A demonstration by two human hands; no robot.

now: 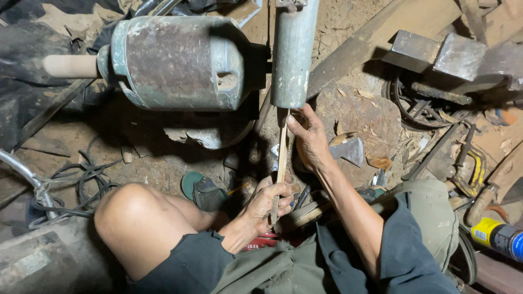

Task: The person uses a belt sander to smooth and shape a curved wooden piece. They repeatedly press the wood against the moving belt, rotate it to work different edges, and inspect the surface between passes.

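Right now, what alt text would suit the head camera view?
A seated person's left hand and right hand hold a thin wooden stick upright under a greenish metal tube, beside a worn metal cylinder; a hatchet lies on the dirt floor.

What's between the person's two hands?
A thin wooden stick runs between them in the head view. The left hand grips its lower part, the right hand steadies its upper part just below the upright greenish metal cylinder.

Thin pale wooden stick (281,163): near upright, upper end just under grey-green metal cylinder (294,51). Left hand (269,201) grips lower part; right hand (309,142) pinches it near top, beside cylinder's bottom end.
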